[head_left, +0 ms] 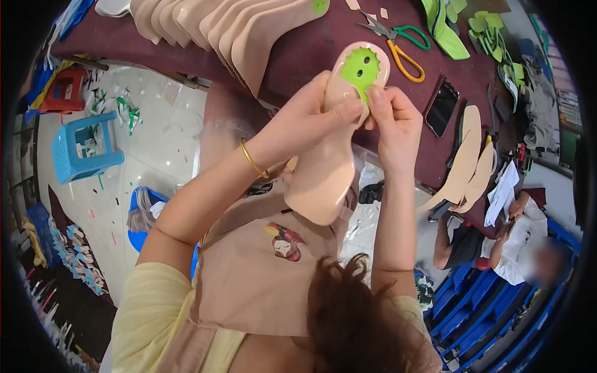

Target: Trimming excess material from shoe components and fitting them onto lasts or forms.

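Observation:
A beige shoe insole (323, 180) is held up before my apron, its wide end toward me and its narrow heel end away. On the heel end lies a bright green heel pad (360, 68) with a scalloped edge and two dark spots. My left hand (314, 112) is closed round the narrow middle of the insole, thumb on top. From the right, my right hand (393, 115) pinches the insole's edge, its thumb against the near end of the green pad and its other fingers curled. The fingertips beneath the insole are hidden.
On the maroon-covered table (311, 53) are a row of beige insoles (236, 37), scissors (398, 46), a phone (443, 105) and green pieces (488, 31). More insoles (469, 155) lie at the right edge. A blue stool (87, 149) stands left; another person (519, 239) sits at right.

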